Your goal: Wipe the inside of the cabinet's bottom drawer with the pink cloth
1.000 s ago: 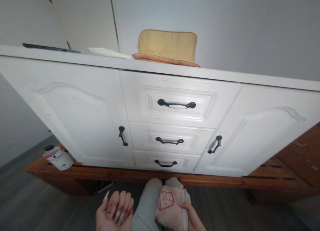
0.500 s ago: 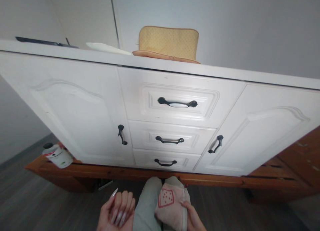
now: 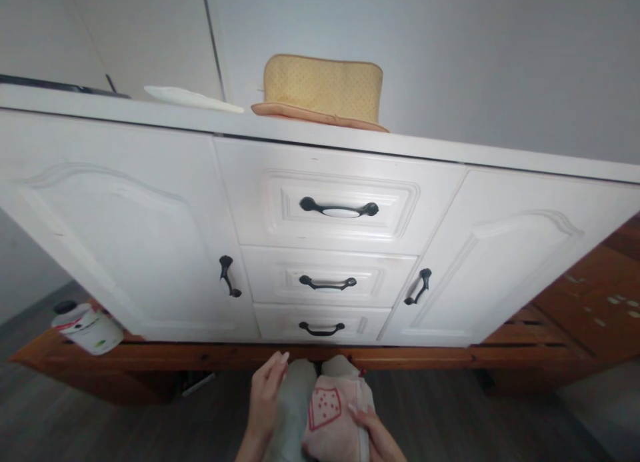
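Note:
My right hand (image 3: 375, 435) grips a pink cloth pouch (image 3: 333, 419) with a red printed square, resting on my grey-trousered knee (image 3: 295, 409). My left hand (image 3: 265, 399) is raised beside that knee, fingers loosely extended with long nails, holding nothing. Both hands are just below a white cabinet (image 3: 150, 229). Its three stacked middle drawers have black handles: top (image 3: 339, 209), middle (image 3: 327, 283), bottom (image 3: 321, 329). All drawers and both side doors are closed. The lowest drawer handle is the one nearest my left hand.
A yellow padded cushion (image 3: 323, 89) and a white flat item (image 3: 193, 99) lie on the cabinet top. The cabinet stands on a brown wooden platform (image 3: 150, 359). A white bottle with a black cap (image 3: 87, 325) lies on the platform at left. Dark wood floor lies below.
My left hand turned from palm-up at the lower left and rose rightward toward the knee and bottom drawer. The view shifted slightly right. My right hand kept hold of the pouch.

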Available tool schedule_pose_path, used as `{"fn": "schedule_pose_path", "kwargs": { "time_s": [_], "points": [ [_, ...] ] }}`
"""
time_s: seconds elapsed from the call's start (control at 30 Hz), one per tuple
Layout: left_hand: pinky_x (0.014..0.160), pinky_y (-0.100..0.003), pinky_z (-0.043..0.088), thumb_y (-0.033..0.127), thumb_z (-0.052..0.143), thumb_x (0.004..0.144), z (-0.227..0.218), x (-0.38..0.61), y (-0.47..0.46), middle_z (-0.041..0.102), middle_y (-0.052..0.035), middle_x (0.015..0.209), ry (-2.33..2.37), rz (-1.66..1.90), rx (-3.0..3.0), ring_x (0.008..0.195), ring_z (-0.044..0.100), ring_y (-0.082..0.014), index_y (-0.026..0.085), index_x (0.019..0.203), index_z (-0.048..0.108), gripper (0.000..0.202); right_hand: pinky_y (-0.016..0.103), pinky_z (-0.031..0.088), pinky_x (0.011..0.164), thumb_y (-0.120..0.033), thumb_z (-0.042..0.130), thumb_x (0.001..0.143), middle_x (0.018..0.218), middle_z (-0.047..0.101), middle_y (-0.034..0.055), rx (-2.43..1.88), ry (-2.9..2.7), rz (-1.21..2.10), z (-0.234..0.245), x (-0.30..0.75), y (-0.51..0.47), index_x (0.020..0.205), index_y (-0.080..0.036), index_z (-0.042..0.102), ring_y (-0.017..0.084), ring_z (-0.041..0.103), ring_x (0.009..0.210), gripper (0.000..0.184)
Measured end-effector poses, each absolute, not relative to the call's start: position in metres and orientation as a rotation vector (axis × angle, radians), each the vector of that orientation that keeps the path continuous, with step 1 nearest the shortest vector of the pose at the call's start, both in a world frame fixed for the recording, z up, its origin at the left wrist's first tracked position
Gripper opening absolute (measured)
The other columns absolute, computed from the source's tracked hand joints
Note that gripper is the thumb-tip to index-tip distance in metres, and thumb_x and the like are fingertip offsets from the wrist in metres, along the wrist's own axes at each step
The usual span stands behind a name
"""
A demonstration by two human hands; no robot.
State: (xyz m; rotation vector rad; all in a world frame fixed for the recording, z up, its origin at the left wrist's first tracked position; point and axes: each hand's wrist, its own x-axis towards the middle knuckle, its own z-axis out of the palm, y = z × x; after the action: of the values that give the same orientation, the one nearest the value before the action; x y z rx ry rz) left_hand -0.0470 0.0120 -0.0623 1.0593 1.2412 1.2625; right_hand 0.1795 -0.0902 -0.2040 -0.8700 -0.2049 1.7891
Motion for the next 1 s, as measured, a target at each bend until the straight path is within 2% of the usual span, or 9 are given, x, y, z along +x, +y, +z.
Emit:
{"fn": "schedule_pose_path", "kwargs": {
  "time_s": [0.07, 0.13, 0.17, 0.23, 0.37, 0.5, 0.63, 0.8, 1.0],
  "points": [
    [0.076, -0.034, 0.043, 0.05, 0.061, 0.081, -0.064, -0.039, 0.025, 0.056, -0.0003, 0.074, 1.292, 1.156, 1.451, 0.078, 0.053, -0.019, 0.022, 0.067, 0.054, 0.032, 0.053, 0.046, 0.106, -0.034, 0.082, 0.067, 0.107, 0.078, 0.0135, -0.876, -0.184, 1.777, -0.2, 0.178, -0.09, 0.11, -0.016, 0.072, 0.034, 0.069, 0.111, 0.048],
    [0.094, -0.04, 0.043, 0.04, 0.058, 0.086, -0.06, -0.028, 0.036, 0.065, -0.0049, 0.096, 1.298, 1.046, 1.768, 0.099, 0.057, -0.0236, 0.022, 0.082, 0.061, 0.019, 0.054, 0.045, 0.106, -0.033, 0.082, 0.067, 0.108, 0.078, 0.0142, -0.871, -0.187, 1.771, -0.197, 0.177, -0.089, 0.11, -0.015, 0.072, 0.034, 0.067, 0.114, 0.047],
    [0.101, -0.043, 0.04, 0.036, 0.057, 0.087, -0.059, -0.022, 0.041, 0.066, -0.0066, 0.107, 1.291, 0.992, 1.873, 0.109, 0.056, -0.025, 0.023, 0.091, 0.063, 0.016, 0.053, 0.045, 0.107, -0.032, 0.081, 0.068, 0.108, 0.078, 0.0145, -0.86, -0.198, 1.772, -0.195, 0.177, -0.089, 0.109, -0.014, 0.072, 0.034, 0.067, 0.114, 0.046],
    [0.107, -0.046, 0.039, 0.03, 0.054, 0.088, -0.06, -0.008, 0.051, 0.066, -0.008, 0.118, 1.272, 0.868, 2.03, 0.118, 0.055, -0.0256, 0.023, 0.106, 0.063, 0.022, 0.052, 0.043, 0.108, -0.032, 0.081, 0.068, 0.108, 0.078, 0.0147, -0.823, -0.225, 1.777, -0.194, 0.176, -0.087, 0.109, -0.014, 0.072, 0.033, 0.068, 0.114, 0.045],
    [0.101, -0.045, 0.044, 0.025, 0.052, 0.088, -0.077, 0.014, 0.069, 0.068, -0.0083, 0.12, 1.329, 0.681, 2.212, 0.119, 0.057, -0.0273, 0.021, 0.112, 0.063, 0.027, 0.051, 0.041, 0.11, -0.029, 0.082, 0.068, 0.109, 0.078, 0.0145, -0.777, -0.312, 1.765, -0.199, 0.177, -0.085, 0.117, -0.014, 0.069, 0.032, 0.07, 0.11, 0.053],
    [0.096, -0.05, 0.044, 0.031, 0.05, 0.091, -0.099, 0.024, 0.08, 0.072, -0.0087, 0.111, 1.34, 0.665, 2.256, 0.113, 0.06, -0.0318, 0.02, 0.103, 0.068, 0.025, 0.051, 0.041, 0.11, -0.026, 0.08, 0.07, 0.11, 0.077, 0.0158, -0.767, -0.378, 1.714, -0.212, 0.18, -0.085, 0.121, -0.012, 0.066, 0.031, 0.07, 0.109, 0.055],
    [0.096, -0.05, 0.041, 0.038, 0.044, 0.095, -0.115, 0.025, 0.087, 0.075, -0.006, 0.106, 1.326, 0.727, 2.257, 0.109, 0.06, -0.0296, 0.022, 0.098, 0.071, 0.031, 0.052, 0.039, 0.111, -0.024, 0.078, 0.073, 0.105, 0.078, 0.0153, -0.756, -0.406, 1.704, -0.226, 0.183, -0.084, 0.126, -0.01, 0.063, 0.032, 0.071, 0.109, 0.058],
    [0.093, -0.052, 0.044, 0.044, 0.045, 0.095, -0.132, 0.023, 0.094, 0.077, -0.0042, 0.105, 1.317, 0.827, 2.171, 0.107, 0.061, -0.0296, 0.025, 0.099, 0.074, 0.034, 0.056, 0.038, 0.111, -0.032, 0.084, 0.065, 0.096, 0.079, 0.0148, -0.822, -0.462, 1.694, -0.233, 0.186, -0.08, 0.122, -0.009, 0.065, 0.035, 0.069, 0.11, 0.064],
    [0.103, -0.047, 0.05, 0.04, 0.046, 0.094, -0.139, 0.021, 0.095, 0.077, -0.0047, 0.105, 1.218, 0.913, 2.082, 0.107, 0.063, -0.0252, 0.024, 0.102, 0.076, 0.035, 0.058, 0.035, 0.112, -0.042, 0.087, 0.058, 0.092, 0.079, 0.0116, -0.874, -0.551, 1.689, -0.226, 0.189, -0.077, 0.113, -0.014, 0.069, 0.036, 0.069, 0.111, 0.064]
  ]
}}
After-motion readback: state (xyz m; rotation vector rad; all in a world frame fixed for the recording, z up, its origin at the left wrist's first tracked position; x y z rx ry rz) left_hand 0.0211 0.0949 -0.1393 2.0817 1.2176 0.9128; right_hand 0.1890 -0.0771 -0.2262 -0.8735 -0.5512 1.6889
